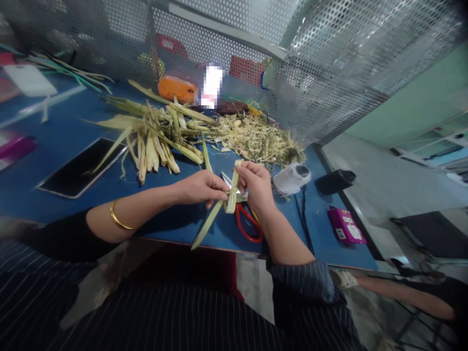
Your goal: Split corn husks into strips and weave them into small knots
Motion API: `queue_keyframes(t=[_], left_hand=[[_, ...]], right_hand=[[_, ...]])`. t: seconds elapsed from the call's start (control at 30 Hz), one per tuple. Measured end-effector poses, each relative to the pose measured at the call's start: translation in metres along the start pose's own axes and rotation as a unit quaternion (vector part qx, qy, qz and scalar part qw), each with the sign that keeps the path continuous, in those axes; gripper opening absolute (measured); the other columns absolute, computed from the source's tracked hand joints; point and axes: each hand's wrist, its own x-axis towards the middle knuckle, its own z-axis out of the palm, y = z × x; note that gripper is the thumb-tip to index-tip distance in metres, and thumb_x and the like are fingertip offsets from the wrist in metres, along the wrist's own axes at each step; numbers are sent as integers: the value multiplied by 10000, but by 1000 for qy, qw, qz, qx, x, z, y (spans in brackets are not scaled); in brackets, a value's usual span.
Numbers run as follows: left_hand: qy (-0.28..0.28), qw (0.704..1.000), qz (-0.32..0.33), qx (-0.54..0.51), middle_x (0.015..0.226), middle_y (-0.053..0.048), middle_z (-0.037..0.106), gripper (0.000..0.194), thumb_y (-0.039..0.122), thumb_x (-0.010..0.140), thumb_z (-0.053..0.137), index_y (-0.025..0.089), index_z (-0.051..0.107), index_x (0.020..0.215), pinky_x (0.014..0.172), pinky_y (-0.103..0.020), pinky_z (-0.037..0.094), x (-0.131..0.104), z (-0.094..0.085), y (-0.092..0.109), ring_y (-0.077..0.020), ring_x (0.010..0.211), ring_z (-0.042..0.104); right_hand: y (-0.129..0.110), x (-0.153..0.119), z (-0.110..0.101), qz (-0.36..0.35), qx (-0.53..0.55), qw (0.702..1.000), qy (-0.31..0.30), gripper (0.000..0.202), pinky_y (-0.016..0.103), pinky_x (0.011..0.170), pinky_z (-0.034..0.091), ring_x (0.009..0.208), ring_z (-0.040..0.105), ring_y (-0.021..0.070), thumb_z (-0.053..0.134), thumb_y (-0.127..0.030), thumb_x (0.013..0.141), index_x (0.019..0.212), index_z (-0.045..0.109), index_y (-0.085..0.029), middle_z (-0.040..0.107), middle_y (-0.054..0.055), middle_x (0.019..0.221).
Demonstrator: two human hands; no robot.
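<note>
Between my two hands is a folded pale green husk strip, looped and crossed, with one long end hanging toward the table's front edge. My left hand pinches it near the crossing with thumb and fingers. On the other side, my right hand grips the upper part of the loop between thumb and index finger. Red-handled scissors lie on the blue table just under the strip, their blades partly hidden by it and by my fingers.
Corn husks and a shredded pile lie behind my hands. A dark tablet is at left. To the right are a white roll, a black roll and a purple packet. Metal mesh stands behind.
</note>
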Motion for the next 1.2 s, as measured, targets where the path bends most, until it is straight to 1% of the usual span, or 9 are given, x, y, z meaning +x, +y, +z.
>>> queue_keyframes(t=[0.17, 0.3, 0.4, 0.53, 0.63, 0.8, 0.9, 1.0, 1.2], left_hand=[[22, 1000, 13, 15, 533, 20, 574, 235, 265, 789, 610, 113, 741, 911, 451, -182, 385, -2, 2, 2, -74, 420, 492], [-41, 997, 6, 57, 465, 27, 523, 210, 254, 777, 618, 110, 746, 861, 440, -178, 355, -4, 5, 3, -80, 408, 472], [-68, 996, 14, 64, 473, 25, 511, 194, 261, 792, 604, 116, 732, 795, 443, -180, 341, -4, 2, 2, -79, 417, 464], [-44, 999, 10, 27, 533, 27, 510, 215, 291, 805, 592, 113, 712, 816, 437, -186, 315, -3, -4, 1, -72, 428, 429], [-50, 996, 39, 57, 523, 33, 480, 189, 253, 790, 591, 115, 719, 769, 453, -185, 285, -2, -4, 0, -70, 456, 393], [-103, 984, 83, 117, 610, 12, 567, 165, 236, 770, 611, 131, 729, 726, 543, -186, 334, -3, -3, 0, -91, 548, 458], [-123, 983, 66, 121, 614, 12, 559, 183, 251, 795, 599, 130, 734, 774, 556, -189, 335, -3, -6, 3, -94, 568, 449], [-89, 992, 50, 73, 646, 1, 581, 192, 265, 803, 604, 126, 736, 798, 571, -194, 349, -4, -10, 7, -99, 598, 461], [-57, 992, -28, -111, 672, -38, 642, 294, 310, 795, 637, 108, 723, 990, 423, -186, 223, -5, -5, 9, -47, 449, 319]], right_hand=[[-1, -1, 1, 62, -69, 995, -47, 278, 199, 330, 157, 303, 261, 35, 681, -357, 727, 582, 510, -192, 402, -95, 354], [4, 1, 1, 110, -81, 987, -90, 279, 190, 333, 147, 306, 259, 26, 691, -362, 706, 583, 515, -183, 412, -94, 365], [7, 4, -1, 44, -45, 998, -15, 289, 182, 335, 214, 310, 339, 33, 657, -362, 745, 592, 482, -190, 503, -72, 423], [4, 5, -5, -47, 15, 995, 84, 255, 190, 400, 386, 378, 502, 66, 615, -365, 796, 649, 497, -194, 589, -50, 518], [3, 5, -5, -36, 11, 995, 93, 253, 199, 418, 439, 390, 530, 73, 620, -381, 790, 666, 498, -196, 614, -45, 548], [5, 7, -6, 71, 0, 997, 32, 297, 185, 377, 403, 374, 525, 74, 676, -397, 746, 636, 498, -185, 614, -26, 534], [3, 10, -10, 7, 32, 997, 76, 309, 183, 412, 419, 401, 522, 63, 667, -415, 760, 639, 498, -187, 594, -39, 536], [0, 12, -15, -87, 55, 984, 143, 282, 190, 467, 453, 444, 536, 62, 620, -428, 796, 683, 493, -204, 587, -55, 566], [-2, 15, -20, -74, 107, 979, 154, 262, 196, 452, 449, 471, 595, 82, 647, -415, 772, 731, 490, -209, 660, -38, 640]])
